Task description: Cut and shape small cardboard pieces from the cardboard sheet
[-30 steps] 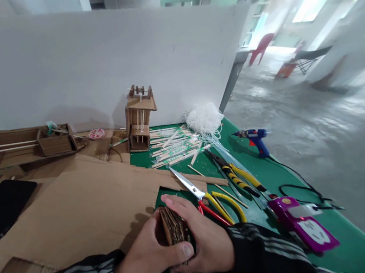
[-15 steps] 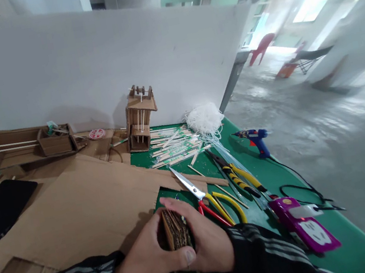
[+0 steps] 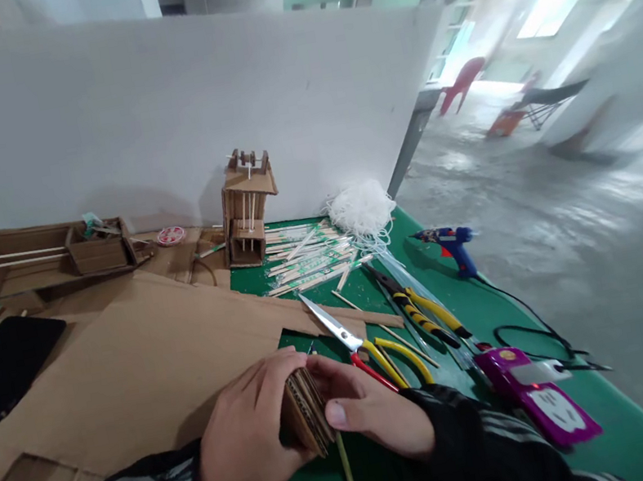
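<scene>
A small stack of cardboard pieces (image 3: pixel 309 410) is held between both hands, its corrugated edges facing up. My left hand (image 3: pixel 250 435) wraps round its left side, fingers over the far end. From the right, my right hand (image 3: pixel 373 410) grips it with the thumb on the near right edge. A thin yellowish stick-like thing (image 3: pixel 350 480) lies on the table below the stack, partly hidden by my right hand. Just beyond my right hand lie scissors (image 3: pixel 352 343) with red and yellow handles, blades apart.
Pliers (image 3: pixel 414 307), a purple power strip (image 3: pixel 536 397) and a blue glue gun (image 3: pixel 452 244) lie on the right. Wrapped chopsticks (image 3: pixel 306 260), white stringy filler (image 3: pixel 361 213) and a cardboard tower (image 3: pixel 248 212) stand behind. A large cardboard sheet (image 3: pixel 150 362) and black phone-like slab (image 3: pixel 2 371) cover the left.
Both hands have shifted their grip on the cardboard stack, which is turned and tilted. My left fingers now reach over its far end, and my right thumb has moved to its right edge.
</scene>
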### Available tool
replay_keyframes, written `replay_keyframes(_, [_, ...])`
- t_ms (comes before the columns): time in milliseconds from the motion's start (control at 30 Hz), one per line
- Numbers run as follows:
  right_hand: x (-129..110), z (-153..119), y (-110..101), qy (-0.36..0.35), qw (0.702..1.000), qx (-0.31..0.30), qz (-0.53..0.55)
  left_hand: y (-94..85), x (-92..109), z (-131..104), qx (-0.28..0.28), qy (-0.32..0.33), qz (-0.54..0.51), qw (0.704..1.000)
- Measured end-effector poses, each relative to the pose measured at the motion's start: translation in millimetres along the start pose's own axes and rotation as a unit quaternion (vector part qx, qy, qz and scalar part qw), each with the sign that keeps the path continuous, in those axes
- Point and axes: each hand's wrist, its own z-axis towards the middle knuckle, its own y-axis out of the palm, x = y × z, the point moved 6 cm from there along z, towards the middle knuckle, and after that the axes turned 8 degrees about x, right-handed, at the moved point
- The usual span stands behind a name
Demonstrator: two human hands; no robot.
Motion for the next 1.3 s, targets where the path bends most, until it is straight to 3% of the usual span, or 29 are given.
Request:
replay_keyframes(167, [8.0, 0.4, 4.1, 0.056, 0.998, 0.009, 0.002, 4.1, 11.8, -2.8, -0.015, 0.048, 0.003, 0.999])
replay_keyframes(500, [15.3, 2.4, -1.7, 0.075, 0.997, 0.023, 0.009, 9.0, 9.4, -4.0, -0.083, -0.005, -0.010, 0.996])
replay_keyframes(700, [11.9, 2.2, -1.0, 0.041, 0.997, 0.017, 0.064, 5.4, -1.5, -2.5, -0.065, -0.048, -0.009, 0.997])
replay_keyframes(900, [10.4, 1.5, -3.0, 0.046, 0.995, 0.035, 0.079, 9.1, -7.5, -2.4, -0.068, -0.034, -0.038, 0.996])
replay_keyframes(1167, [10.4, -0.9, 9.5, 0.057, 0.993, -0.024, 0.099, 14.2, -9.2, -6.9, -0.052, -0.022, -0.079, 0.995])
replay_keyframes(1300, [12.7, -2.0, 8.1, 0.054, 0.993, -0.014, 0.102, 15.7, -9.7, -7.7, -0.057, -0.024, -0.083, 0.995])
